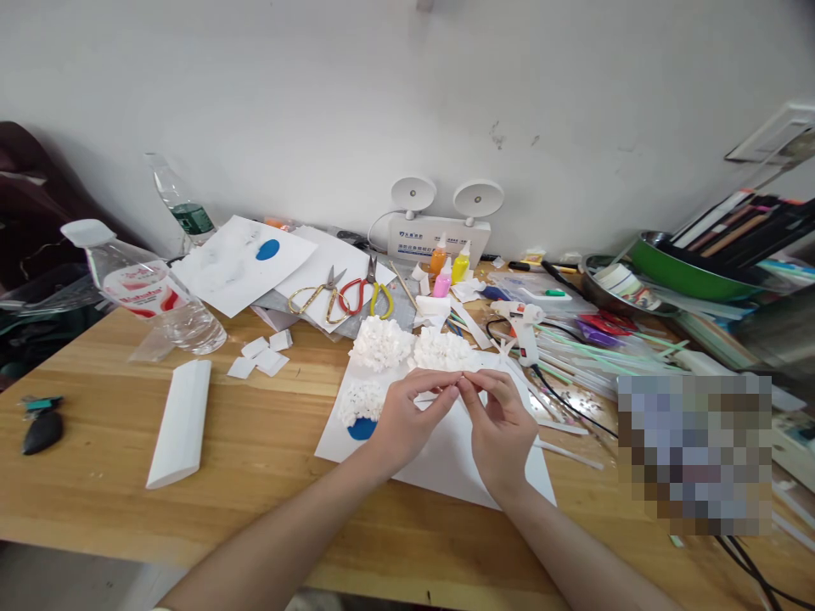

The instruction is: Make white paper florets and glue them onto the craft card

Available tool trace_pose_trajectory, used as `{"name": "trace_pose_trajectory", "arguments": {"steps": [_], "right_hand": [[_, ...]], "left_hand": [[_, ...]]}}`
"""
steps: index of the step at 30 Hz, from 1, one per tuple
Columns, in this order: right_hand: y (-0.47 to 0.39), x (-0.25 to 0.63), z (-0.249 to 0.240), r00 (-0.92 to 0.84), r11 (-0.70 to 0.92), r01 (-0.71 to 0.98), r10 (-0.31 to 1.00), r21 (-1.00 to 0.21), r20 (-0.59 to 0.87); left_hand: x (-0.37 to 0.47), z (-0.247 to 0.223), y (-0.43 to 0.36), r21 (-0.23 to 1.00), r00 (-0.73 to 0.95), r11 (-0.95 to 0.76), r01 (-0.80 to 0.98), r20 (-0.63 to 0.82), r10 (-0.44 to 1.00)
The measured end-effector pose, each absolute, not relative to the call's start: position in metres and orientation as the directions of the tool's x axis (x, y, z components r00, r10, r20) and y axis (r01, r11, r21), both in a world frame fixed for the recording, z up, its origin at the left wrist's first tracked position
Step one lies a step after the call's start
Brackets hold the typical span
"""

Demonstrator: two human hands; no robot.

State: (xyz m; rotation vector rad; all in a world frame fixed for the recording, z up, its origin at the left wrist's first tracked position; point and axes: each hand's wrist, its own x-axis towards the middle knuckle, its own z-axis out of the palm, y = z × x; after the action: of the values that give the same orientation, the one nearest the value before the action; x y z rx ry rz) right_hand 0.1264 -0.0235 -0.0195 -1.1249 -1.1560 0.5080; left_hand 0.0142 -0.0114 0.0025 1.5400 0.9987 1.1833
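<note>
My left hand (411,416) and my right hand (500,424) meet fingertip to fingertip above a white paper sheet (439,471). Both are pinched closed, and whatever is between the fingertips is too small to make out. Behind them on the sheet lie two bumpy white clusters, a left one (382,344) and a right one (441,346), which look like many small crumpled paper bits. A third, smaller white cluster (362,400) covers part of a blue round patch (362,428), left of my left hand.
A hot glue gun (523,327) with a black cord stands to the right, among scattered strips. Gold-handled scissors (324,295) and red-and-yellow-handled pliers (368,293) lie behind. Small white paper squares (271,362), a folded white paper piece (182,424) and a water bottle (153,293) are on the left.
</note>
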Motion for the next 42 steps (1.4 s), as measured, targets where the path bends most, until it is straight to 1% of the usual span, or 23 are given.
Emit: {"name": "trace_pose_trajectory", "arguments": {"steps": [2,4,6,9,12,17,22,27,32,37,40,42], "right_hand": [[-0.0229,0.1274,-0.0201,0.383,0.438,0.280,0.764,-0.854,0.518],[-0.0218,0.1289,-0.0197,0.366,0.446,0.293,0.765,-0.846,0.530],[-0.0204,0.1303,-0.0183,0.328,0.424,0.245,0.810,-0.872,0.486],[-0.0188,0.1318,-0.0158,0.247,0.346,0.147,0.894,-0.927,0.373],[-0.0184,0.1322,-0.0148,0.196,0.305,0.093,0.928,-0.948,0.318],[-0.0191,0.1324,-0.0159,0.191,0.287,0.085,0.935,-0.954,0.298],[-0.0186,0.1340,-0.0158,0.168,0.331,0.116,0.923,-0.936,0.347],[-0.0173,0.1347,-0.0148,0.177,0.288,0.075,0.938,-0.955,0.297],[-0.0166,0.1344,-0.0150,0.167,0.278,0.049,0.945,-0.959,0.283],[-0.0176,0.1342,-0.0141,0.071,0.272,0.006,0.960,-0.962,0.271],[-0.0181,0.1340,-0.0131,0.003,0.269,-0.011,0.963,-0.963,0.269],[-0.0181,0.1341,-0.0129,-0.009,0.271,-0.004,0.962,-0.962,0.271]], "left_hand": [[0.0139,0.0035,-0.0115,0.963,0.231,-0.258,0.073,0.235,0.944],[0.0136,0.0040,-0.0114,0.964,0.247,-0.256,0.075,0.231,0.941],[0.0134,0.0039,-0.0110,0.969,0.236,-0.237,0.071,0.214,0.948],[0.0132,0.0041,-0.0096,0.976,0.199,-0.208,0.056,0.194,0.961],[0.0127,0.0051,-0.0082,0.977,0.196,-0.208,0.050,0.194,0.961],[0.0120,0.0049,-0.0072,0.974,0.203,-0.222,0.050,0.208,0.957],[0.0114,0.0057,-0.0067,0.968,0.199,-0.240,0.076,0.221,0.955],[0.0099,0.0085,-0.0056,0.965,0.191,-0.230,0.126,0.204,0.960],[0.0083,0.0097,-0.0047,0.962,0.178,-0.222,0.159,0.193,0.965],[0.0078,0.0109,-0.0042,0.959,0.139,-0.204,0.198,0.178,0.974],[0.0078,0.0104,-0.0041,0.954,0.145,-0.214,0.209,0.187,0.972],[0.0078,0.0096,-0.0040,0.952,0.157,-0.225,0.209,0.194,0.968]]}}
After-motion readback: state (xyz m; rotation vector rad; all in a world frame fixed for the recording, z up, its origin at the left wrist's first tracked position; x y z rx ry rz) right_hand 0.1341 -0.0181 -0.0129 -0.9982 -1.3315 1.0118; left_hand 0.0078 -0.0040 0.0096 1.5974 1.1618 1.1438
